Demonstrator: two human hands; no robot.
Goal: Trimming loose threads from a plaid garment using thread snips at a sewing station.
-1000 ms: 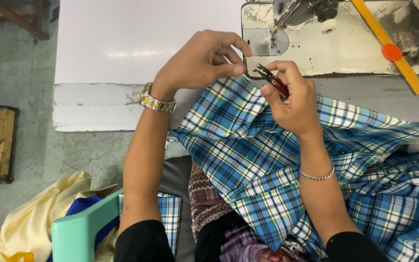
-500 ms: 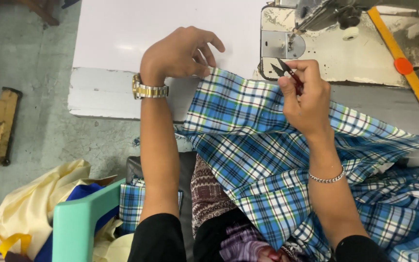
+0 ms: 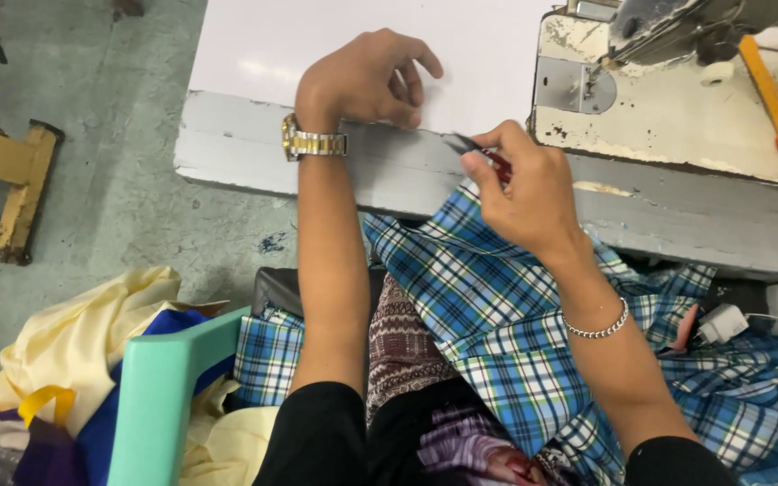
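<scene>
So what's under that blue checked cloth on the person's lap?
Under the blue checked cloth, a maroon patterned fabric shows on the lap. The rest is hidden by the cloth.

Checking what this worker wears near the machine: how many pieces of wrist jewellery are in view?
2. A gold-and-silver watch sits on the left wrist, above the table edge. A silver chain bracelet circles the right wrist, over the blue plaid fabric. Sleeves could hide more.

Grey concrete floor (image 3: 128,216), worn white table (image 3: 317,54), yellow wooden stool (image 3: 11,189), mint-green chair (image 3: 159,396)
</scene>
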